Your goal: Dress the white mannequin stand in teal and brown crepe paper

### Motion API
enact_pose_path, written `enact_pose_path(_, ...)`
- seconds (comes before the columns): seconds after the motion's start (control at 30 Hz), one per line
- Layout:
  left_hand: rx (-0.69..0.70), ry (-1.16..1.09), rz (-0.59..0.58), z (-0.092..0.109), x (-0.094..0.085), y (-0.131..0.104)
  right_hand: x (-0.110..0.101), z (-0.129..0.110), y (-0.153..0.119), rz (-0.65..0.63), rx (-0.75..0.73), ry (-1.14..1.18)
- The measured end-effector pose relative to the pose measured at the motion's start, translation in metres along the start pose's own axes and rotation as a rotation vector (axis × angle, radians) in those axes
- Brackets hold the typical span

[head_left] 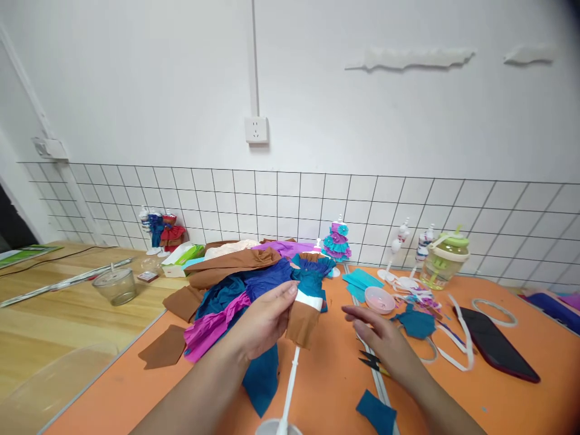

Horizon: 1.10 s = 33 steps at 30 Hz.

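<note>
My left hand (270, 323) is closed around a small dress form (304, 323) on a thin white stand pole (292, 386). Teal crepe paper covers its far part, a white band shows below that, and brown crepe paper wraps the near end. The form tilts, and its round base (277, 428) is partly cut off at the bottom of the view. My right hand (385, 338) hovers to the right with fingers stretched out, holding nothing. Black-bladed snips (372, 360) lie beside it, their handle partly hidden by the hand. A teal paper scrap (377, 413) lies nearer me.
Heaped crepe paper (226, 302) in several colours spreads across the left of the orange mat (335, 362). Dressed forms (337, 241) stand by the wall. At right are a pink dish (379, 299), a green-lidded jug (446, 260) and a phone (496, 344). A glass jar (116, 286) stands left.
</note>
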<state>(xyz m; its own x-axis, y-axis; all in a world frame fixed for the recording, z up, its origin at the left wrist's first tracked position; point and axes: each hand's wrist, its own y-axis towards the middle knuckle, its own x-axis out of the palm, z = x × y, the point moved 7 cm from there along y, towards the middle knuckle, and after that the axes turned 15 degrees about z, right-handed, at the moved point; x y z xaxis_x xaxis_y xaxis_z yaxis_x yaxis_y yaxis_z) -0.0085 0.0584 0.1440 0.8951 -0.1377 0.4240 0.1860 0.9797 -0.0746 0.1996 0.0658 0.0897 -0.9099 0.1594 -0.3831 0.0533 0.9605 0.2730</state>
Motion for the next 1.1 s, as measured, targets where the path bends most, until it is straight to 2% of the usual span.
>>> enact_pose_path(0.07, 0.023, 0.022, 0.036, -0.001, -0.001, 0.0, 0.02, -0.039, -0.001, -0.057, -0.044, 0.121)
enact_pose_path(0.13, 0.073, 0.031, 0.079, 0.0, -0.003, 0.001, 0.042, -0.068, -0.003, -0.171, -0.059, 0.258)
enact_pose_path(0.23, 0.191, 0.046, 0.139, 0.004, -0.008, 0.004, 0.07, -0.085, -0.007, -0.324, 0.038, 0.499)
enact_pose_path(0.33, 0.258, 0.089, 0.18, 0.004, -0.014, 0.007, 0.084, -0.077, -0.01, -0.352, 0.121, 0.549)
enact_pose_path(0.53, 0.306, 0.117, 0.267, 0.009, -0.025, 0.01, 0.099, -0.058, -0.021, -0.45, 0.186, 0.466)
enact_pose_path(0.73, 0.202, -0.036, 0.114, 0.029, -0.024, 0.007, 0.105, -0.053, -0.023, -0.386, 0.224, 0.463)
enact_pose_path(0.9, 0.281, 0.096, 0.124, 0.041, -0.03, 0.007, 0.112, -0.051, -0.029, -0.445, 0.203, 0.417)
enact_pose_path(1.1, 0.356, 0.07, 0.195, 0.042, -0.037, 0.011, 0.12, -0.041, -0.032, -0.493, 0.271, 0.415)
